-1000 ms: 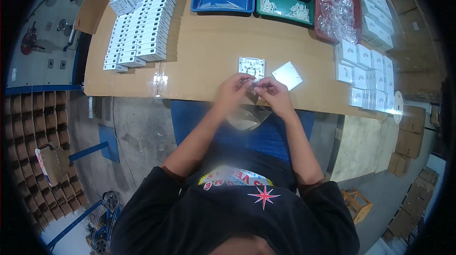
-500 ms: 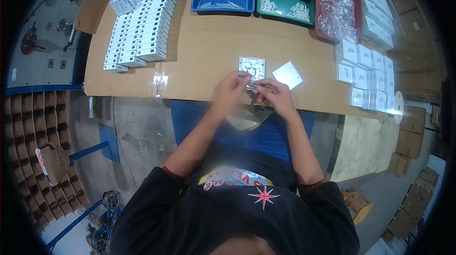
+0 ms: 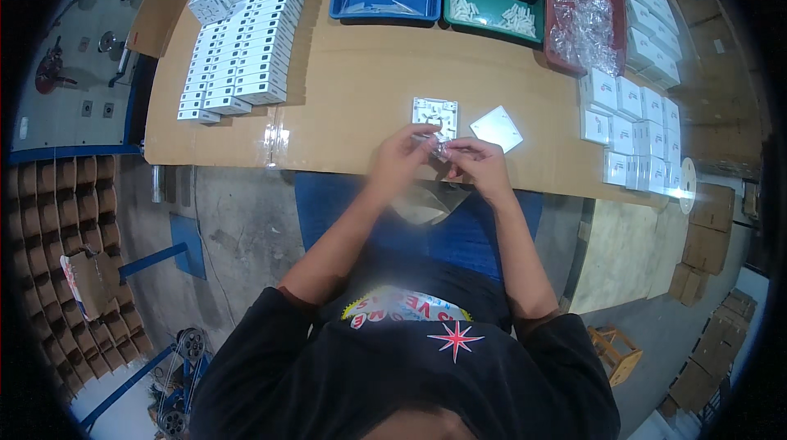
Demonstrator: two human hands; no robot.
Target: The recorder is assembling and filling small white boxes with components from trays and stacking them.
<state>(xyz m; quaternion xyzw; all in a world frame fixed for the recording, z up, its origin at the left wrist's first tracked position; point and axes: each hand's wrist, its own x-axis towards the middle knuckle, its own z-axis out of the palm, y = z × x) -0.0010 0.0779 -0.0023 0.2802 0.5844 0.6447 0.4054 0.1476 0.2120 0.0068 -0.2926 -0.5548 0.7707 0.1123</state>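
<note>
Between the fingertips of both my hands is a small clear plastic piece (image 3: 440, 147), seemingly a little bag; its contents are too small to make out. My left hand (image 3: 402, 155) pinches it from the left, and my right hand (image 3: 482, 165) grips it from the right, near the table's front edge. Just beyond my fingers lies a white square plastic housing (image 3: 434, 112) with its moulded inner side up. A plain white square cover plate (image 3: 497, 129) rests to its right, turned at an angle and apart from it.
Stacked white housings (image 3: 246, 55) stand at the left of the cardboard-covered table (image 3: 352, 96). Along the back sit a blue tray (image 3: 385, 18), a green tray (image 3: 492, 30) of white plugs and a red tray (image 3: 620, 30) of clear bags. White boxes (image 3: 631, 130) are piled at the right.
My fingers have shifted slightly around the clear plastic piece, the left fingertips a little lower. The housing and the cover plate have stayed in place.
</note>
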